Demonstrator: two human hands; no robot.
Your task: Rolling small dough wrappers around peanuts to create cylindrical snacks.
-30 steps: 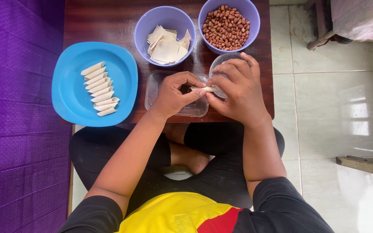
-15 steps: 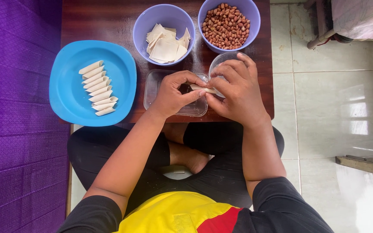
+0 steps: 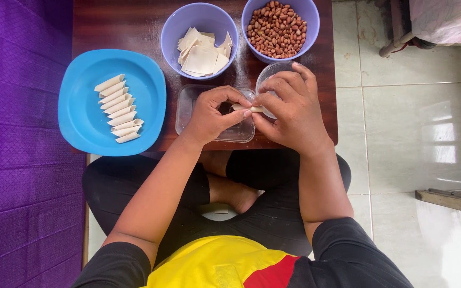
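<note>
Pale dough wrapper (image 3: pixel 247 108), a small strip being rolled, is pinched between the fingertips of both hands just above a clear rectangular plastic container (image 3: pixel 188 106) on the dark wooden desk (image 3: pixel 113 26). Left hand (image 3: pixel 212 114): thumb and forefinger form a grip clamped on the left end of the wrapper, the other fingers curled over the container. Right hand (image 3: pixel 292 109): its grip is likewise closed on the right end of the wrapper, fingers arched, partly covering a small clear round cup (image 3: pixel 270 72) that stands just beside the container. The two hands touch at the fingertips.

Behind the hands, a lilac bowl (image 3: pixel 172 29) holds a loose heap of flat square wrappers (image 3: pixel 201 53); a second lilac bowl (image 3: pixel 309 21), just beside it to the right, is filled with brown peanuts (image 3: pixel 277 29). To the left, a blue plate (image 3: pixel 150 101) overhangs the desk edge and carries a column of finished rolls (image 3: pixel 117 108), laid side by side and slightly slanted.

The person sits cross-legged at the desk in black trousers and a yellow, red and black top. A purple mat (image 3: pixel 22 160) lies to the left; pale floor tiles (image 3: pixel 417 133) lie to the right.
</note>
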